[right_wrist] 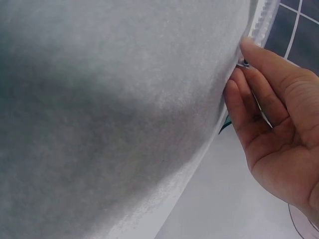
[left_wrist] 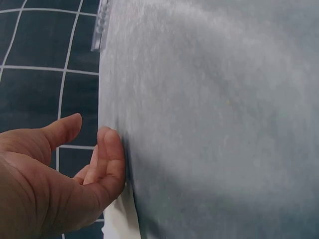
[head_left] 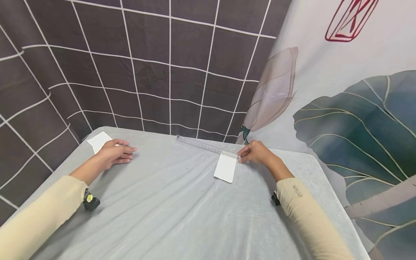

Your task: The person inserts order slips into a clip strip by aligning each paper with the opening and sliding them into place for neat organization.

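Observation:
A clear ruler [head_left: 203, 145] lies slantwise near the back of the cloth-covered table. My right hand [head_left: 255, 152] pinches its right end between thumb and fingers; the right wrist view shows the thumb on the ruler's end [right_wrist: 262, 27]. The ruler overlaps the top edge of a white piece of paper [head_left: 225, 168]. On the left, my left hand [head_left: 116, 155] is held with its fingers loosely extended and nothing in them. Another white piece of paper [head_left: 98, 140] lies beside that hand, partly hidden behind it.
A pale grey cloth with wrinkles covers the table [head_left: 169, 202]. Behind it hangs a dark curtain [head_left: 146, 79] with a white grid. To the right hangs a white sheet [head_left: 308, 68] printed with large leaves, close to the table's right edge.

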A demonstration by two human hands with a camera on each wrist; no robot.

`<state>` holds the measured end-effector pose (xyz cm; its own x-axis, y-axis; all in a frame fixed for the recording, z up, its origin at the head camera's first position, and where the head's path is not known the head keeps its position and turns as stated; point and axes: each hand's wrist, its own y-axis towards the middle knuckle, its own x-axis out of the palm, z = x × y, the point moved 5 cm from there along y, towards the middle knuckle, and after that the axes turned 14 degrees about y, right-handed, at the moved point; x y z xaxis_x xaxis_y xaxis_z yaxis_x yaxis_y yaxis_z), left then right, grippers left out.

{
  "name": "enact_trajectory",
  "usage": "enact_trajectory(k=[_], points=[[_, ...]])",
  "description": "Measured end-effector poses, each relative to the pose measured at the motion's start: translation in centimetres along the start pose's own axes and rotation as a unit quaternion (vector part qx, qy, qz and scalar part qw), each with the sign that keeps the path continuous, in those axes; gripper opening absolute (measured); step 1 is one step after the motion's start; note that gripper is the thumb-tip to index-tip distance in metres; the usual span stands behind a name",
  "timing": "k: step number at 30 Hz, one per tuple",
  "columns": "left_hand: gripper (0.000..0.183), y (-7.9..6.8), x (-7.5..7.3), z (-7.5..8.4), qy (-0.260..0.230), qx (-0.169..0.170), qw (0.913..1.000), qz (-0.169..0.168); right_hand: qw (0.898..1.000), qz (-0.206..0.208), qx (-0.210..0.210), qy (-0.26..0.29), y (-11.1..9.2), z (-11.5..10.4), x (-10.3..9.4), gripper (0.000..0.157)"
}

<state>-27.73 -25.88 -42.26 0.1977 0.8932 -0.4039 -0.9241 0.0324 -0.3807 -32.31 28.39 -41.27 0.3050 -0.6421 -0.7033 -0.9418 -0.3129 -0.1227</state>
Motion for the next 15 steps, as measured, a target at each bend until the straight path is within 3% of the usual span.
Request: enact_trajectory(k=[15], points=[[0.037,-0.7,-2.5,-1.4,-0.003,-0.01,0.9997,0.022,1.0,0.003,-0.002,-0.002,-0.3,-0.3,0.2,0.031]])
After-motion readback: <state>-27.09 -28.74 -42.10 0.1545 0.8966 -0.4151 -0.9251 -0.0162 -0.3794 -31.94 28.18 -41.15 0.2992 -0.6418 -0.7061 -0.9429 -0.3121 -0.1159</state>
